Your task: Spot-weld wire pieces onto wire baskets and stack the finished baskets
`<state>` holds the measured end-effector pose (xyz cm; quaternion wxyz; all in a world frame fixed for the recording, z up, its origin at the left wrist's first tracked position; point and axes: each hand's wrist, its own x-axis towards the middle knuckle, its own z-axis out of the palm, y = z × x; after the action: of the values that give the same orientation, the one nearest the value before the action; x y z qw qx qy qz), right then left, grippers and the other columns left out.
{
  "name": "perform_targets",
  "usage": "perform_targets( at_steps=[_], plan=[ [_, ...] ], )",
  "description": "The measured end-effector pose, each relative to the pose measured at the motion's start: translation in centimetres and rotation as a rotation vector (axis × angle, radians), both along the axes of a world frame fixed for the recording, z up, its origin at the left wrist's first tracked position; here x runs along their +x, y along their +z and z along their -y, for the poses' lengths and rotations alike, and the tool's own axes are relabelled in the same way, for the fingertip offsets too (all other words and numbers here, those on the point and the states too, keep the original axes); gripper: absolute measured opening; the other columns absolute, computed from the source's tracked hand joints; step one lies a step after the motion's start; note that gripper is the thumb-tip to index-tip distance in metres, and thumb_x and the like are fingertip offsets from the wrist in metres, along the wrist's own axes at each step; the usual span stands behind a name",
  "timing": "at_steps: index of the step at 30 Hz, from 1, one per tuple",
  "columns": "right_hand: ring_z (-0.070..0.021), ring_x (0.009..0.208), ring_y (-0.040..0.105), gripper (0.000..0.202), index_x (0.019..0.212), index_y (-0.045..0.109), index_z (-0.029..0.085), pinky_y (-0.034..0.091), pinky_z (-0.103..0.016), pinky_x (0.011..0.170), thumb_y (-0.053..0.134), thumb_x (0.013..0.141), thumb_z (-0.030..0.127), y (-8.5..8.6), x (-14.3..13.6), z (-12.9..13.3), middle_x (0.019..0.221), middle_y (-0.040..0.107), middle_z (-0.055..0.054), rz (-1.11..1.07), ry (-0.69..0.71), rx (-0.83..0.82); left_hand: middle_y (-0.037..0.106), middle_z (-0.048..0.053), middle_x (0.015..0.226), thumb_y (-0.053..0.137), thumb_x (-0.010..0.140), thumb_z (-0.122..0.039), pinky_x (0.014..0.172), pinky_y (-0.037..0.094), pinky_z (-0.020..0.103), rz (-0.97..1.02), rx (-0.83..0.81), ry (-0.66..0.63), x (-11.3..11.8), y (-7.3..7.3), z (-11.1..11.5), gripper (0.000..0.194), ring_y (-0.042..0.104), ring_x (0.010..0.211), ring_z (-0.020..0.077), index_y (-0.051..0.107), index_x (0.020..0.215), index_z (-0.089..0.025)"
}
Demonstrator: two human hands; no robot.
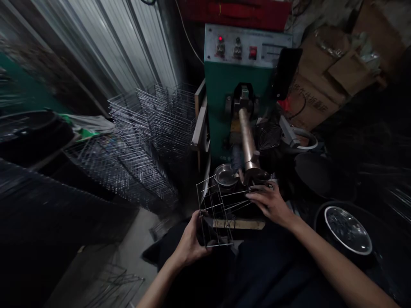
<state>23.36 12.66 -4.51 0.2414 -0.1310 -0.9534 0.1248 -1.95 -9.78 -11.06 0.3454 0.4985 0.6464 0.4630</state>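
Note:
A thin wire frame [213,209], shaped like a small open rack, is held low in front of the machine. My left hand [192,241] grips its left side, with the thumb and fingers around the wires. At the rack's right end, my right hand [269,200] has its fingers closed near the wire ends, just below the machine's electrode. The brass-coloured machine arm [247,139] reaches down toward my right hand. A round metal dish [226,175] sits behind the wire frame. What lies beneath my right fingers is partly hidden.
The green machine [221,102] stands ahead with a lit red lamp. Wire racks [144,124] are stacked at the left. Cardboard boxes [316,90] stand back right, and a glass-like round bowl [348,230] is at the right. A wooden strip [239,224] lies near my lap.

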Motion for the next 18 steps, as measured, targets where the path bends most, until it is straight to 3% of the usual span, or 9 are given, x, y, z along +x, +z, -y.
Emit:
perform_targets(
  at_steps=[9,14,18],
  plan=[
    [-0.0250,0.119,0.064,0.031,0.133,0.060,0.028,0.022,-0.053,0.108,0.055,0.105,0.014,0.2,-0.4,-0.3,0.113,0.077,-0.007,0.044,0.052,0.080,0.062,0.015,0.136,0.079,0.061,-0.018,0.120,0.042,0.055,0.065,0.020,0.040,-0.4,-0.6,0.0,0.085,0.060,0.134,0.0353,0.039,0.136,-0.024],
    [-0.0233,0.117,0.066,0.030,0.130,0.060,0.026,0.023,-0.050,0.108,0.053,0.105,0.012,-0.2,-0.4,-0.6,0.115,0.077,-0.008,-0.012,0.068,0.108,0.062,0.015,0.137,0.078,0.064,-0.018,0.116,0.048,0.054,0.035,0.032,0.021,-0.7,-0.5,0.3,0.084,0.062,0.131,0.0350,0.039,0.138,-0.024],
    [-0.0223,0.116,0.067,0.028,0.128,0.062,0.026,0.024,-0.047,0.107,0.057,0.104,0.012,-0.7,-0.4,-0.7,0.112,0.077,-0.006,-0.097,0.040,0.107,0.059,0.017,0.141,0.079,0.064,-0.019,0.117,0.046,0.056,-0.001,0.042,0.021,-1.1,-1.3,0.6,0.092,0.059,0.136,0.0368,0.035,0.144,-0.023]
  ],
)
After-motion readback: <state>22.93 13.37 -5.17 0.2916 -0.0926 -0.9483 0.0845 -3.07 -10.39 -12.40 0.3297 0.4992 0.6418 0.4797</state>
